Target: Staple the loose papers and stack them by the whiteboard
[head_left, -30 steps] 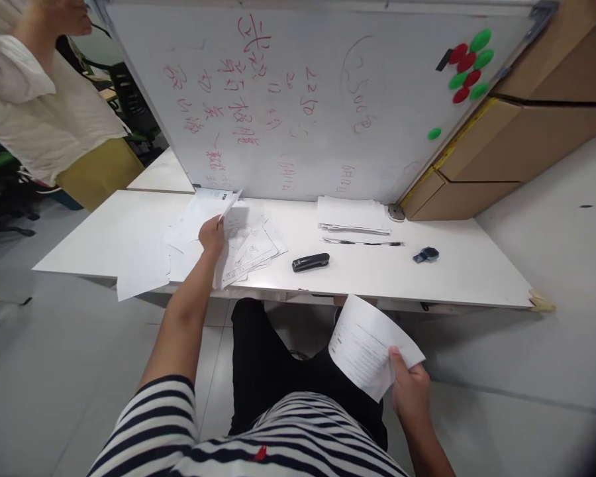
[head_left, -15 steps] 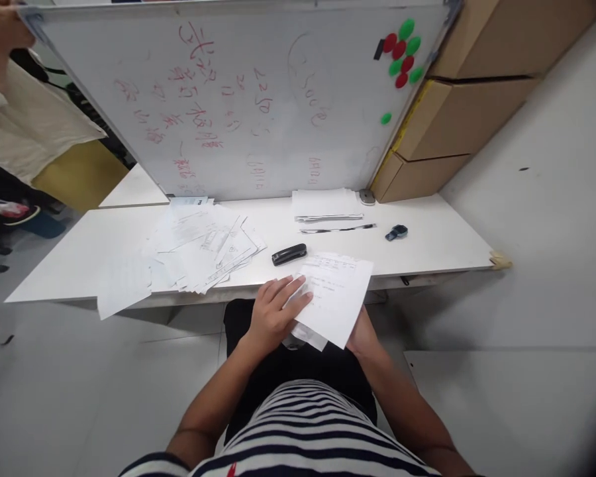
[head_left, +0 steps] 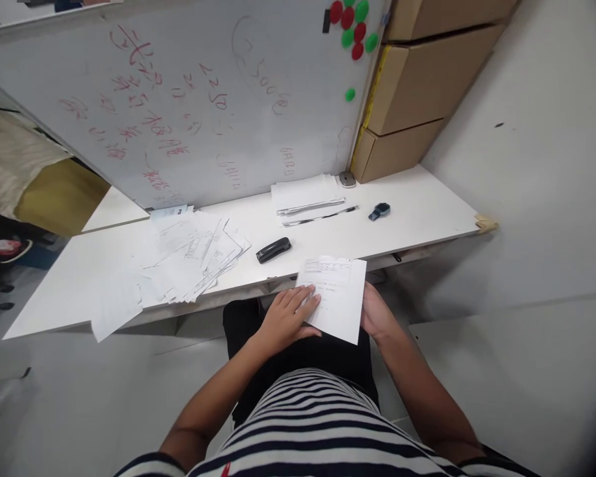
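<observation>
A printed sheet of paper (head_left: 338,301) is held over my lap, just off the desk's front edge. My left hand (head_left: 289,317) lies along its left side, with the fingers on top and the thumb underneath. On the right side, my right hand (head_left: 376,313) grips the sheet from behind, its fingers mostly hidden by the paper. Whether more sheets lie beneath cannot be seen. A black stapler (head_left: 273,250) rests on the desk just beyond my left hand.
Loose papers (head_left: 193,252) spread over the desk's left part, one overhanging the front edge. A paper stack (head_left: 308,194), a dark watch (head_left: 379,211) and a grey mouse-like object (head_left: 347,179) lie farther back. Behind stands a whiteboard (head_left: 179,99), with cardboard boxes (head_left: 402,86) at right.
The view has turned and tilted. A crumpled-looking lower piece beneath the sheet no longer shows. My left thumb now shows under the sheet's edge, and the paper sits more upright.
</observation>
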The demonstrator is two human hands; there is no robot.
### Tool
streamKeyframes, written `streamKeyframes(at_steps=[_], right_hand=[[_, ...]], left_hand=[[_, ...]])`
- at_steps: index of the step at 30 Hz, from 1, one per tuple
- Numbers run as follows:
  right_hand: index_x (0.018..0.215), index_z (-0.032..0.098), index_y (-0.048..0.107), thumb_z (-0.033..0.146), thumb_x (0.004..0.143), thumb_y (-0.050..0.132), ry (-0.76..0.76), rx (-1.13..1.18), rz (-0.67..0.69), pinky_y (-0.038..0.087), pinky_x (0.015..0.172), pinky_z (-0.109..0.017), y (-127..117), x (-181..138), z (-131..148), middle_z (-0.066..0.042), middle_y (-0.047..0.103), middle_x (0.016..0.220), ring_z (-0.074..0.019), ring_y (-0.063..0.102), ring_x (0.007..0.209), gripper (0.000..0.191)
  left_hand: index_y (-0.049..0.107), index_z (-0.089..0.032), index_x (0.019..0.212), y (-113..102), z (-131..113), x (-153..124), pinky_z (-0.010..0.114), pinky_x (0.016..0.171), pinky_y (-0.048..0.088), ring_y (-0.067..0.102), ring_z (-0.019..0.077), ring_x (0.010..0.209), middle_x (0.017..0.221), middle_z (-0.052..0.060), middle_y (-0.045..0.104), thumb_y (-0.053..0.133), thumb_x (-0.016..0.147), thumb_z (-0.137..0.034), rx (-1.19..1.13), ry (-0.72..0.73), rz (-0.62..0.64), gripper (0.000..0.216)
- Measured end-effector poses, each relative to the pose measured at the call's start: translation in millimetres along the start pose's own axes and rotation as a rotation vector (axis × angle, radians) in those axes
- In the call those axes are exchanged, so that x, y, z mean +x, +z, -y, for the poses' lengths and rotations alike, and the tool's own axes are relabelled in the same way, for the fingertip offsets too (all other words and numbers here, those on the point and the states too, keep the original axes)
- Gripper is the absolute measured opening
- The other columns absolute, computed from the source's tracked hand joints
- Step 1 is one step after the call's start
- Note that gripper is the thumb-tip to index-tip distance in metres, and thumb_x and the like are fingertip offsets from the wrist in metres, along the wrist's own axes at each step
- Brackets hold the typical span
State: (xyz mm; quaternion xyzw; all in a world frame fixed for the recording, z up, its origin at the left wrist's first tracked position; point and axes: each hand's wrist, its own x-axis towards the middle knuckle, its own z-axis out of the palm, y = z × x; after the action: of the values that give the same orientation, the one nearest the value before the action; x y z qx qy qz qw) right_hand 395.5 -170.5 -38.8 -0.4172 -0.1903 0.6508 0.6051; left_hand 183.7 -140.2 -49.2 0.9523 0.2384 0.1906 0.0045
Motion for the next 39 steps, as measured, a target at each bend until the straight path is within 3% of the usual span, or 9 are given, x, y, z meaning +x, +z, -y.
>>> streamKeyframes(at_steps=[6, 11, 15, 19, 23, 28, 32, 35, 39], right_hand=[[0.098, 0.021, 0.070, 0.038, 0.067, 0.076, -0.042, 0.055, -0.111, 0.045, 0.097, -0.049, -11, -5, -10, -0.006, 0.072, 0.106, -0.0308, 0.064, 0.104, 0.036], [0.126, 0.025, 0.057, 0.060, 0.083, 0.052, -0.115, 0.037, 0.036, 0.044, 0.100, -0.047, -5, -18, -13, -0.007, 0.059, 0.131, -0.0286, 0.054, 0.120, 0.056], [0.131, 0.024, 0.051, 0.049, 0.081, 0.062, -0.112, -0.231, -0.070, 0.044, 0.100, -0.046, -11, -9, -32, -0.009, 0.058, 0.131, -0.0279, 0.055, 0.119, 0.057], [0.125, 0.020, 0.056, 0.041, 0.083, 0.058, -0.165, -0.632, -0.160, 0.044, 0.098, -0.045, -20, 11, -42, -0.010, 0.062, 0.124, -0.0283, 0.058, 0.114, 0.047], [0.121, 0.020, 0.060, 0.039, 0.088, 0.049, -0.286, -0.911, -0.047, 0.046, 0.094, -0.042, -14, 19, -25, -0.010, 0.066, 0.117, -0.0275, 0.060, 0.110, 0.040], [0.118, 0.021, 0.063, 0.041, 0.090, 0.047, -0.354, -0.963, 0.164, 0.048, 0.087, -0.039, 10, 22, -4, -0.006, 0.070, 0.107, -0.0250, 0.064, 0.097, 0.039], [0.114, 0.024, 0.066, 0.042, 0.088, 0.052, -0.382, -0.868, 0.247, 0.046, 0.092, -0.039, 35, 30, 0, -0.003, 0.070, 0.103, -0.0252, 0.062, 0.099, 0.035], [0.111, 0.026, 0.067, 0.041, 0.085, 0.055, -0.480, -0.795, 0.271, 0.043, 0.097, -0.039, 53, 43, -3, -0.002, 0.069, 0.109, -0.0252, 0.060, 0.105, 0.032], [0.109, 0.021, 0.067, 0.044, 0.082, 0.057, -0.474, -0.772, 0.206, 0.044, 0.096, -0.041, 65, 74, -23, -0.005, 0.070, 0.104, -0.0257, 0.062, 0.101, 0.037]], left_hand=[[0.043, -0.020, 0.137, 20, -10, 4, 0.038, 0.091, 0.045, 0.052, 0.0223, 0.122, 0.138, 0.012, 0.050, 0.044, 0.089, -0.015, -0.057, -0.082, -0.079, 0.048], [0.054, -0.028, 0.129, 20, 4, 3, 0.039, 0.094, 0.043, 0.049, 0.0242, 0.126, 0.134, 0.007, 0.055, 0.046, 0.090, -0.013, 0.038, -0.166, -0.230, 0.043], [0.057, -0.034, 0.126, 23, 9, -3, 0.042, 0.097, 0.040, 0.044, 0.0264, 0.130, 0.138, 0.006, 0.051, 0.049, 0.089, -0.014, 0.107, -0.160, -0.270, 0.042], [0.050, -0.035, 0.133, 22, 9, -15, 0.049, 0.107, 0.030, 0.030, 0.0306, 0.138, 0.148, 0.007, 0.038, 0.057, 0.087, -0.023, 0.077, -0.194, -0.133, 0.048], [0.029, -0.026, 0.146, 22, 20, -30, 0.060, 0.110, 0.019, 0.006, 0.0394, 0.143, 0.157, 0.015, 0.011, 0.070, 0.072, -0.053, -0.105, -0.402, -0.041, 0.089], [0.000, -0.027, 0.150, 19, 53, -43, 0.050, 0.109, 0.032, 0.024, 0.0303, 0.141, 0.155, 0.017, 0.016, 0.065, 0.077, -0.052, -0.617, -0.845, -0.355, 0.101], [0.041, -0.018, 0.139, -9, 76, -45, 0.045, 0.100, 0.044, 0.053, 0.0283, 0.120, 0.134, 0.015, 0.053, 0.061, 0.081, -0.049, -1.020, -0.896, -0.330, 0.068], [0.064, -0.014, 0.115, -27, 86, -44, 0.045, 0.098, 0.046, 0.058, 0.0292, 0.111, 0.114, 0.011, 0.066, 0.066, 0.077, -0.048, -0.971, -0.960, -0.381, 0.051], [0.068, -0.016, 0.104, -18, 100, -30, 0.042, 0.092, 0.049, 0.061, 0.0277, 0.104, 0.102, 0.007, 0.070, 0.064, 0.077, -0.049, -0.788, -0.971, -0.485, 0.044]])
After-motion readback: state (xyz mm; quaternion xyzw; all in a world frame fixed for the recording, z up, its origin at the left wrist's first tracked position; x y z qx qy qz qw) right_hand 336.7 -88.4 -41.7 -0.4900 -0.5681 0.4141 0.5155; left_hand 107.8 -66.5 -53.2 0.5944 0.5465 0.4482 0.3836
